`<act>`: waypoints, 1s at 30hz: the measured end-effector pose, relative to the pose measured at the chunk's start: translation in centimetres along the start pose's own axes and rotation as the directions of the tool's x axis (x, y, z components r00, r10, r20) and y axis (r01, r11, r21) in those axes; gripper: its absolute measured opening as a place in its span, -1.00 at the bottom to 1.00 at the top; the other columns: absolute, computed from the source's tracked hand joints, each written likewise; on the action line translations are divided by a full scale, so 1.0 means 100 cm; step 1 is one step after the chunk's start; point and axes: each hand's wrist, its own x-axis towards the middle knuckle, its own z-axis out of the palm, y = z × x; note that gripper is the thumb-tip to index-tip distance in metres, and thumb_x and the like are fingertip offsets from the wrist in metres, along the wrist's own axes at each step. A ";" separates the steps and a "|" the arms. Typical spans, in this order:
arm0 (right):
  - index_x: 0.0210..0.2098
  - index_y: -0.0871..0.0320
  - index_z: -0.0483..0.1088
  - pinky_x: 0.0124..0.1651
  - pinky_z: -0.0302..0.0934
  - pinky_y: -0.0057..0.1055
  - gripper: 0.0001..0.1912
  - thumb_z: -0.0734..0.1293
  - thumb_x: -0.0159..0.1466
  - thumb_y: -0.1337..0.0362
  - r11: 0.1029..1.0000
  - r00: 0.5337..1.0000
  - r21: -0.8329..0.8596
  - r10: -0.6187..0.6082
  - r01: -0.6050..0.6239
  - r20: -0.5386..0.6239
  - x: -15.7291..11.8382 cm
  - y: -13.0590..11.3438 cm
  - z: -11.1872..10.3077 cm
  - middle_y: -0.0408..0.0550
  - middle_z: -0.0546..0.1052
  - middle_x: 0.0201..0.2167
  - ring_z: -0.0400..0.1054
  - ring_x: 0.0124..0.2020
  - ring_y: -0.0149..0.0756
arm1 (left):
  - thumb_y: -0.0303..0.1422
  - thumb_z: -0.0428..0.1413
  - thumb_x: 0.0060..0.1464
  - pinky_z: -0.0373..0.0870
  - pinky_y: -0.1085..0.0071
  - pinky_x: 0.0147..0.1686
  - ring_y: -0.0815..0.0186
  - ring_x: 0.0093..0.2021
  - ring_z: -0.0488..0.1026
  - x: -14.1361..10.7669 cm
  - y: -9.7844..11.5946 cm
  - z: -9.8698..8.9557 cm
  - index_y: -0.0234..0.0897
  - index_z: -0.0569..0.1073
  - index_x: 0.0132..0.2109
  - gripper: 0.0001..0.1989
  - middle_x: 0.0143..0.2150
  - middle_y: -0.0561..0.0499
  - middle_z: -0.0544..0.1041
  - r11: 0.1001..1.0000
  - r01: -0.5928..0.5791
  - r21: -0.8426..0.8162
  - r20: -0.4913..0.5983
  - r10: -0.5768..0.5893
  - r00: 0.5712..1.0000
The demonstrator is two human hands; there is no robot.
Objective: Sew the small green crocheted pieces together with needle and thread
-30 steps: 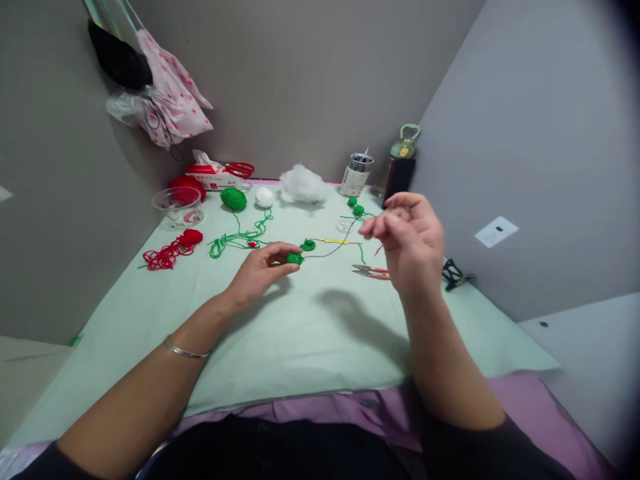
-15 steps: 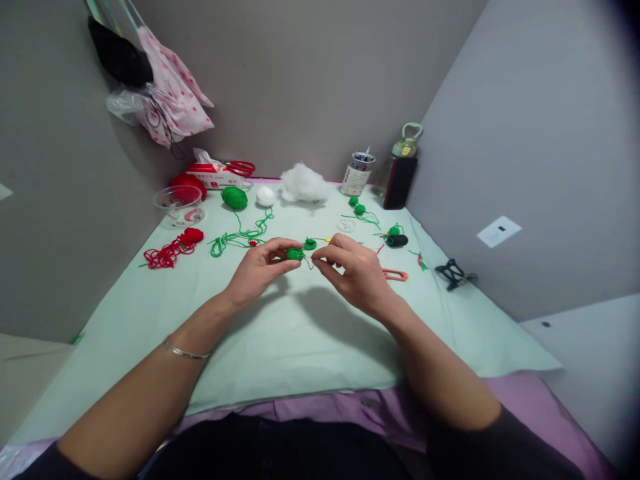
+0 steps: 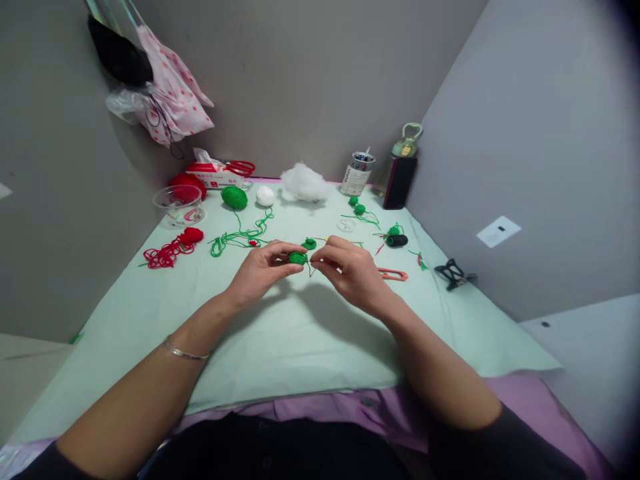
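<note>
My left hand (image 3: 260, 272) pinches a small green crocheted piece (image 3: 298, 258) between thumb and fingers, over the middle of the table. Just to its right, my right hand (image 3: 350, 270) has its fingertips closed on something thin, too small to make out. A dark strand (image 3: 311, 270) hangs in a short loop between the piece and the right fingertips. Behind the hands lies another green crocheted piece (image 3: 309, 244). An orange tool (image 3: 393, 274) rests on the cloth beside the right hand, partly hidden by it.
Left of the hands lie loose green yarn (image 3: 237, 240), a red yarn tangle (image 3: 173, 250) and a clear tub (image 3: 179, 207). White stuffing (image 3: 303, 183), a pen cup (image 3: 358, 175) and a bottle (image 3: 400, 167) stand at the back. A black stand (image 3: 453, 274) is at the right.
The green piece in my left hand has shifted slightly right and down. The dark strand's loop hangs a little lower. Both hands keep their grips.
</note>
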 end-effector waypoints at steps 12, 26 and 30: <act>-0.28 0.12 0.52 -0.34 0.12 -0.41 -0.89 0.35 0.36 0.37 0.992 0.998 0.112 0.066 -0.064 -0.015 0.000 -0.002 -0.005 -0.14 0.37 -0.44 0.24 -0.45 -0.40 | -0.24 0.30 0.09 0.42 0.22 0.03 0.19 -0.06 0.53 0.001 0.001 -0.003 -0.18 0.61 0.03 -0.65 -0.07 -0.06 0.62 0.988 0.065 -0.140 0.117 -0.049 0.992; -0.34 0.11 0.50 -0.32 0.15 -0.41 -0.90 0.42 0.33 0.29 0.994 0.995 0.079 0.078 -0.073 -0.060 0.000 -0.001 -0.008 -0.13 0.39 -0.40 0.25 -0.43 -0.38 | -0.35 0.30 0.04 0.41 0.30 -0.04 0.22 -0.07 0.51 0.002 0.004 -0.003 -0.19 0.61 -0.02 -0.69 -0.06 -0.05 0.61 0.990 0.038 -0.139 0.074 -0.028 0.997; -0.35 0.12 0.51 -0.34 0.11 -0.42 -0.90 0.42 0.32 0.32 0.989 0.992 0.090 0.119 -0.115 -0.035 0.000 0.003 -0.007 -0.14 0.40 -0.43 0.23 -0.46 -0.41 | -0.35 0.31 0.02 0.42 0.30 -0.05 0.23 -0.08 0.51 0.001 0.005 0.000 -0.19 0.60 -0.02 -0.68 -0.10 -0.03 0.61 0.995 0.030 -0.096 0.042 -0.026 0.999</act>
